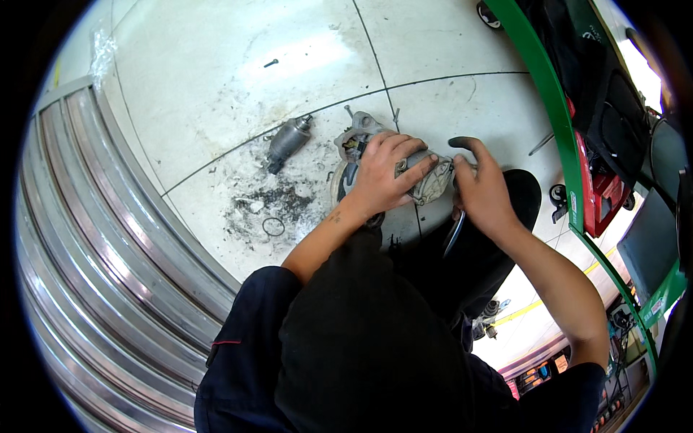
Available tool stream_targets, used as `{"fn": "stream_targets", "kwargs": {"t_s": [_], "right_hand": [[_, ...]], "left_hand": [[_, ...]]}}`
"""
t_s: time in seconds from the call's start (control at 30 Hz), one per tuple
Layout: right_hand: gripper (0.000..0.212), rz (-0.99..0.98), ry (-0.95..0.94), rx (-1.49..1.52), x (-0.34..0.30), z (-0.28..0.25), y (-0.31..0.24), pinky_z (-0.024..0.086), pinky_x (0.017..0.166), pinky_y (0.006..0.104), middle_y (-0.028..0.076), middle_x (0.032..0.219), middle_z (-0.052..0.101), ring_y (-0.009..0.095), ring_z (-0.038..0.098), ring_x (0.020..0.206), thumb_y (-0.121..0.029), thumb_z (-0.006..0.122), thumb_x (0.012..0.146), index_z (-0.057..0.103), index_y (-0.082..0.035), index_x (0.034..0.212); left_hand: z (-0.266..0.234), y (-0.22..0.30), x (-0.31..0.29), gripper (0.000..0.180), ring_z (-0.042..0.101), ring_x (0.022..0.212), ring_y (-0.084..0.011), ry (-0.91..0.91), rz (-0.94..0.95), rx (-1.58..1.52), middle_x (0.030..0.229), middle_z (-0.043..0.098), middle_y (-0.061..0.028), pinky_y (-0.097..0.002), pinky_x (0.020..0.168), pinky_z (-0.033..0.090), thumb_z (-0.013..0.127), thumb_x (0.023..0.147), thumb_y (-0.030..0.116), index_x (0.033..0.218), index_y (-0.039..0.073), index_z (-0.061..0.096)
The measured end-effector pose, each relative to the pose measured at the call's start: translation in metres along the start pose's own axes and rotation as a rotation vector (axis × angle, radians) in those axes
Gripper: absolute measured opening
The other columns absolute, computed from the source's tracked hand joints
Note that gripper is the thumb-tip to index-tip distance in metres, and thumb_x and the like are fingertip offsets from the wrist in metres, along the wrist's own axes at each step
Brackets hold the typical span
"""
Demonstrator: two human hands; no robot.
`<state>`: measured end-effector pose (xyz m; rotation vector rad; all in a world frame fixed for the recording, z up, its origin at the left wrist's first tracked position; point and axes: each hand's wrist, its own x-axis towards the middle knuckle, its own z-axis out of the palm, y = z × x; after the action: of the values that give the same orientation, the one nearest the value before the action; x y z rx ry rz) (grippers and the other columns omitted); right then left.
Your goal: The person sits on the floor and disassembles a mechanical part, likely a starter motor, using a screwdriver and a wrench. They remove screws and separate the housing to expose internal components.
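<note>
A dirty grey motor-like metal part, perhaps a starter motor [432, 182], lies on the floor tiles in front of me. My left hand [393, 169] is wrapped over its middle, thumb and fingers pressed on the body. At its right end is my right hand [476, 187], fingers curled, gripping a shiny slim metal tool [453, 234] whose exact kind I cannot make out. The tool points back toward my knee. Left of the motor lies a separate dark grey cylinder [290, 141] with a threaded terminal on its upper end.
Black dust [271, 202] and a thin ring [273, 226] are on the tiles at left. A bolt [271, 63] lies farther off. Stacked metal slats [115, 216] fill the left side. A green-framed cart [552, 101] on casters stands at right, near a thin rod [541, 144].
</note>
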<state>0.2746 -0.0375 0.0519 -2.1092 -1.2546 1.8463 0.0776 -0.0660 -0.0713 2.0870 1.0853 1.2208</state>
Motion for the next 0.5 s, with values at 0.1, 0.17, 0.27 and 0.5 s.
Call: {"fn": "stream_targets", "kwargs": {"t_s": [0.1, 0.17, 0.27, 0.5], "right_hand": [[0.032, -0.671, 0.105, -0.747, 0.007, -0.003, -0.002, 0.055, 0.064, 0.0393, 0.022, 0.090, 0.068, 0.037, 0.069, 0.074, -0.015, 0.061, 0.100, 0.056, -0.005, 0.131], [0.029, -0.790, 0.165, -0.798, 0.013, -0.006, -0.002, 0.055, 0.062, 0.0394, 0.016, 0.084, 0.066, 0.032, 0.067, 0.068, -0.016, 0.058, 0.102, 0.057, -0.005, 0.130], [0.027, 0.380, -0.023, 0.671, 0.013, -0.002, -0.001, 0.054, 0.060, 0.0383, 0.009, 0.080, 0.062, 0.022, 0.062, 0.061, -0.018, 0.051, 0.106, 0.058, -0.004, 0.129], [0.030, -0.527, 0.082, -0.565, 0.010, -0.003, -0.003, 0.053, 0.060, 0.0394, 0.013, 0.077, 0.064, 0.031, 0.066, 0.065, -0.016, 0.054, 0.104, 0.056, -0.007, 0.132]], "left_hand": [[0.001, 0.000, 0.000, 0.065, 0.061, 0.110, -0.0327, -0.002, -0.005, 0.013, 0.120, 0.065, -0.0124, -0.0522, 0.093, 0.046, 0.078, 0.066, 0.015, 0.129, 0.019, 0.066], [0.002, 0.001, 0.000, 0.064, 0.062, 0.109, -0.0324, 0.003, -0.006, 0.034, 0.119, 0.065, -0.0122, -0.0519, 0.093, 0.047, 0.078, 0.066, 0.015, 0.129, 0.019, 0.067], [0.002, 0.001, -0.001, 0.066, 0.062, 0.109, -0.0330, -0.107, -0.045, 0.039, 0.119, 0.065, -0.0127, -0.0518, 0.094, 0.047, 0.079, 0.065, 0.016, 0.129, 0.019, 0.066], [-0.001, 0.000, -0.002, 0.070, 0.061, 0.111, -0.0341, -0.022, -0.001, 0.020, 0.120, 0.065, -0.0133, -0.0528, 0.095, 0.046, 0.080, 0.062, 0.017, 0.131, 0.020, 0.065]]}}
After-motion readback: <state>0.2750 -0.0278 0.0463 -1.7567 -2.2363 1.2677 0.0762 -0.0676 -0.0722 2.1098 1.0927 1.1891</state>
